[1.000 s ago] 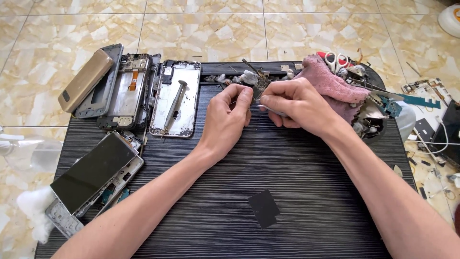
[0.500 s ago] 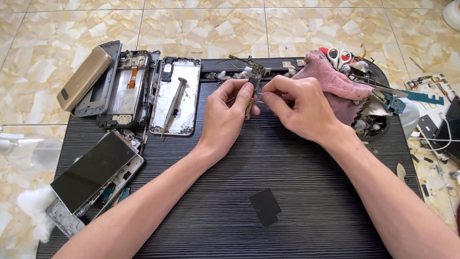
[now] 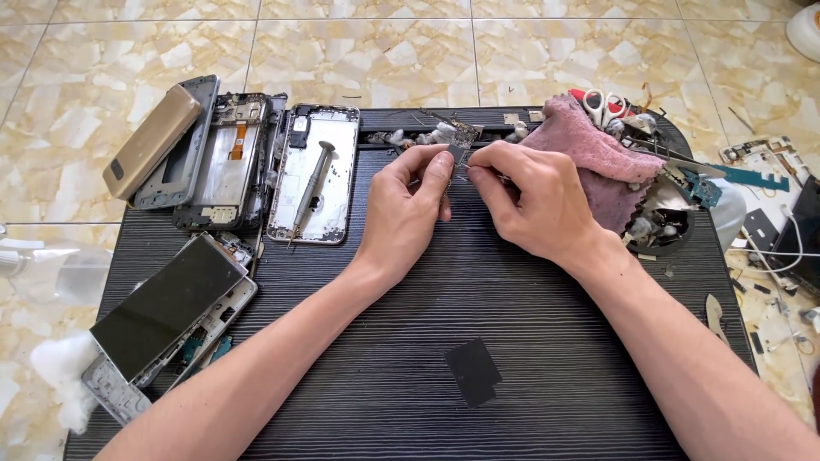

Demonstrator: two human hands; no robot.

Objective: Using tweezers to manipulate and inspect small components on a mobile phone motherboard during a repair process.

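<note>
My left hand [image 3: 408,209] and my right hand [image 3: 531,201] meet fingertip to fingertip over the far middle of a black ribbed mat [image 3: 547,341]. The left thumb and forefinger pinch a small grey phone part [image 3: 458,154]. The right thumb and forefinger are closed on a thin metal tool [image 3: 465,177] whose tip touches that part. Just beyond the fingers, a small circuit board [image 3: 453,130] and loose bits lie in the mat's groove.
At the far left lie a gold back cover [image 3: 152,141], opened phone frames [image 3: 224,162] and a white frame holding a screwdriver [image 3: 312,175]. A dark-screened phone [image 3: 166,303] sits near left. A pink cloth [image 3: 598,158], scissors [image 3: 602,104] and parts are at the right. A black square [image 3: 472,369] lies near.
Both hands have lifted slightly and drawn closer together, bringing the small part up between the fingertips. Everything else on the mat has stayed put.
</note>
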